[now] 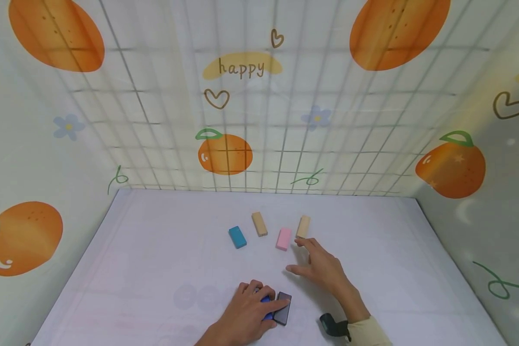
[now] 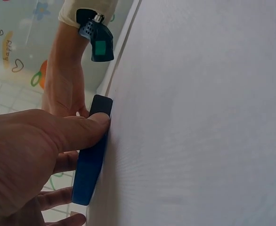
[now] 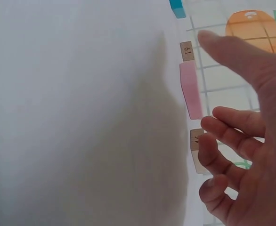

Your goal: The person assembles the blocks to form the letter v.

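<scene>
My left hand (image 1: 253,310) lies over a blue block (image 1: 266,307) and a dark grey block (image 1: 283,307) that sit side by side. Its thumb and fingers hold the two from either side, the index finger reaching across the dark one; much of the blue block is hidden under the fingers. In the left wrist view the thumb rests along the near side of the blue block (image 2: 88,172). My right hand (image 1: 324,266) hovers with fingers spread and nothing in them. Its fingertips are close to a wooden block (image 1: 303,226) and a pink block (image 1: 283,239).
Another wooden block (image 1: 259,224) and a teal block (image 1: 238,237) lie farther left on the white table (image 1: 155,250). Printed curtains hang round the back and sides. Dark marks show on the wooden blocks' ends in the right wrist view.
</scene>
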Tool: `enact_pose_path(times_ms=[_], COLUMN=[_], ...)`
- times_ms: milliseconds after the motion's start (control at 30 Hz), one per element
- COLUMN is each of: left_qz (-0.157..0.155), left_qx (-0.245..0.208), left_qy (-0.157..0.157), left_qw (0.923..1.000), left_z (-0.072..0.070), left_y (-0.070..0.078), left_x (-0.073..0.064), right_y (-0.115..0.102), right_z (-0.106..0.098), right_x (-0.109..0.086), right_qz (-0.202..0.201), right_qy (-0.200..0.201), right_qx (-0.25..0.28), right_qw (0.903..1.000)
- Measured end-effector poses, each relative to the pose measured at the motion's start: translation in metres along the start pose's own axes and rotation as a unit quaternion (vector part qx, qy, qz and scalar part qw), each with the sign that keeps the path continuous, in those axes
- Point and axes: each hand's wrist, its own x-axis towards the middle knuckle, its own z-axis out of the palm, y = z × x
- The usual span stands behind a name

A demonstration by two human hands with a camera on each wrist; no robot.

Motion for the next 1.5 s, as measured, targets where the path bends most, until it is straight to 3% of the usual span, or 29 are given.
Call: enact_pose_path(times_ms=[600, 900, 1267, 1500], left_qz=[-0.010, -0.020, -0.020, -0.029], left_qx=[-0.014, -0.026, -0.022, -0.029], left_qy=[-0.009, -0.033, -0.026, -0.038], left_qw=[0.9998, 0.9989, 0.9992, 0.9984], left_z=[-0.001, -0.004, -0.004, -0.004], left_y=[0.001, 0.003, 0.003, 0.003], left_x=[0.001, 0.001, 0.002, 0.003], right_y=[-0.003, -0.003, -0.011, -0.010], right_z=[0.009, 0.018, 0.017, 0.016], right_x=[0.015, 0.024, 0.031, 0.038], right_qz=[0.013, 0.015, 0.034, 0.038], right_qy=[0.004, -0.005, -0.004, -0.009], right_qx=[-0.021, -0.031, -0.035, -0.060], right_qw=[0.9997, 0.9994, 0.9988, 0.9974])
